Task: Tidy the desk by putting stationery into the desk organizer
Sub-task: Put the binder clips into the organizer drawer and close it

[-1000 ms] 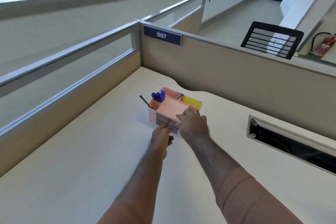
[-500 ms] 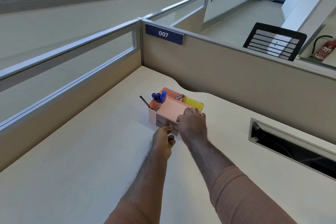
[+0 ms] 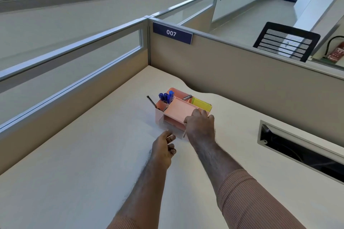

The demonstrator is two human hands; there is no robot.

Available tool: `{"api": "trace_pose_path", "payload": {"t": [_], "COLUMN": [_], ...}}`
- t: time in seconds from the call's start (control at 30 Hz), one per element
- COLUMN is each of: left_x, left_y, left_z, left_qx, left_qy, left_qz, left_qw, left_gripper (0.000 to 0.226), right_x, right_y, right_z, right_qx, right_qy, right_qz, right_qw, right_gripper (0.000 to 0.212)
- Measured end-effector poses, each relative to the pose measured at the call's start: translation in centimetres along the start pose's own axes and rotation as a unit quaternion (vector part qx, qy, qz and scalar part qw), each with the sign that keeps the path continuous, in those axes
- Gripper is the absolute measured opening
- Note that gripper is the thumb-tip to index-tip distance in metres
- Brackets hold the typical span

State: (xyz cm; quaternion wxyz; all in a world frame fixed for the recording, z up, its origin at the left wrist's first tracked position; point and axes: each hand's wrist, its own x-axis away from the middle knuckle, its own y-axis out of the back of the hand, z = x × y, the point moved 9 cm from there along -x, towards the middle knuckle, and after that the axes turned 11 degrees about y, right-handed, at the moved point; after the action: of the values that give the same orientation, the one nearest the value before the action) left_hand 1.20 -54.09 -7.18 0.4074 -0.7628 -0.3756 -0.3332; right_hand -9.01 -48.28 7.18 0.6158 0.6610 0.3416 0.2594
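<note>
With the right hand (image 3: 200,126) gripping the pink plastic desk organizer (image 3: 178,112) mid-desk and the left hand (image 3: 163,148) pinching its small drawer front, a hard tug could tip the blue pens (image 3: 166,96).

Right hand (image 3: 200,126) covers the desk organizer (image 3: 174,112) near right corner. Drawer front (image 3: 172,129) blurred; contents unreadable. Left hand (image 3: 163,148) fingertips smeared, grip unclear. Fire extinguisher (image 3: 337,53) cut by right edge.

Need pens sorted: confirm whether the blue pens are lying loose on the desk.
No, the blue pens stand upright in the pink organizer's back-left compartment.
</note>
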Motion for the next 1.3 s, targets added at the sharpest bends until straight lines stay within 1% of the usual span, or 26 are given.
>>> {"api": "trace_pose_path", "payload": {"t": [0.43, 0.53, 0.6, 0.7, 0.77, 0.83, 0.87, 0.93, 1.0, 1.07, 1.1, 1.13, 1.17, 1.2, 1.23, 1.27, 1.3], "left_x": [0.4, 0.7, 0.7, 1.3, 1.9, 2.9, 3.5, 4.8, 6.2, 7.5, 8.1, 8.5, 8.9, 9.2, 9.6, 10.0, 10.3], "left_y": [2.9, 3.2, 3.2, 3.3, 4.2, 5.3, 5.7, 6.3, 6.4, 6.2, 6.0, 5.8, 5.5, 5.2, 4.9, 4.5, 4.0], "left_z": [1.0, 1.1, 1.0, 0.3, 0.0, 0.3, 0.7, 1.6, 3.0, 4.6, 5.5, 6.4, 7.3, 8.1, 8.9, 9.7, 10.4], "left_qx": [0.014, 0.009, 0.008, 0.011, 0.008, -0.016, -0.037, -0.081, -0.114, -0.148, -0.168, -0.188, -0.206, -0.222, -0.236, -0.25, -0.263], "left_qy": [-0.007, -0.007, -0.01, -0.019, -0.031, -0.048, -0.062, -0.092, -0.117, -0.127, -0.13, -0.133, -0.134, -0.133, -0.13, -0.127, -0.122], "left_qz": [-0.003, -0.007, -0.012, -0.021, -0.049, -0.072, -0.074, -0.072, -0.06, -0.051, -0.046, -0.039, -0.032, -0.025, -0.017, -0.008, 0.001], "left_qw": [1.0, 1.0, 1.0, 1.0, 0.998, 0.996, 0.995, 0.99, 0.985, 0.98, 0.976, 0.972, 0.969, 0.966, 0.963, 0.96, 0.957], "left_gripper": [0.021, 0.022, 0.023, 0.021, 0.012, 0.007, 0.008, 0.008, 0.009, 0.008, 0.008, 0.008, 0.007, 0.007, 0.006, 0.006, 0.006], "right_x": [-0.1, 0.3, 0.8, 2.8, 6.1, 11.4, 14.4, 20.6, 26.9, 32.5, 35.1, 36.8, 38.2, 38.9, 39.6, 40.2, 40.7], "right_y": [-0.2, 0.0, 0.5, 3.0, 4.2, 3.9, 3.3, 1.3, -1.5, -4.0, -5.5, -6.3, -7.1, -7.8, -8.6, -9.2, -9.6], "right_z": [0.1, 0.0, -0.1, -1.4, -3.6, -6.4, -7.7, -9.4, -9.8, -9.4, -9.0, -8.6, -8.1, -7.9, -7.4, -6.8, -6.3], "right_qx": [0.015, 0.007, -0.024, -0.092, -0.154, -0.235, -0.271, -0.315, -0.329, -0.345, -0.341, -0.322, -0.286, -0.241, -0.219, -0.197, -0.192], "right_qy": [-0.005, 0.003, 0.009, -0.004, -0.031, -0.075, -0.098, -0.132, -0.153, -0.146, -0.152, -0.13, -0.119, -0.107, -0.117, -0.116, -0.103], "right_qz": [-0.007, -0.024, -0.053, -0.13, -0.17, -0.181, -0.174, -0.126, -0.048, 0.031, 0.07, 0.087, 0.118, 0.128, 0.166, 0.188, 0.194], "right_qw": [1.0, 1.0, 0.998, 0.987, 0.973, 0.952, 0.942, 0.931, 0.931, 0.927, 0.925, 0.934, 0.943, 0.956, 0.954, 0.955, 0.957], "right_gripper": [0.036, 0.034, 0.031, 0.025, 0.021, 0.019, 0.018, 0.018, 0.024, 0.025, 0.027, 0.033, 0.041, 0.047, 0.05, 0.048, 0.049]}}
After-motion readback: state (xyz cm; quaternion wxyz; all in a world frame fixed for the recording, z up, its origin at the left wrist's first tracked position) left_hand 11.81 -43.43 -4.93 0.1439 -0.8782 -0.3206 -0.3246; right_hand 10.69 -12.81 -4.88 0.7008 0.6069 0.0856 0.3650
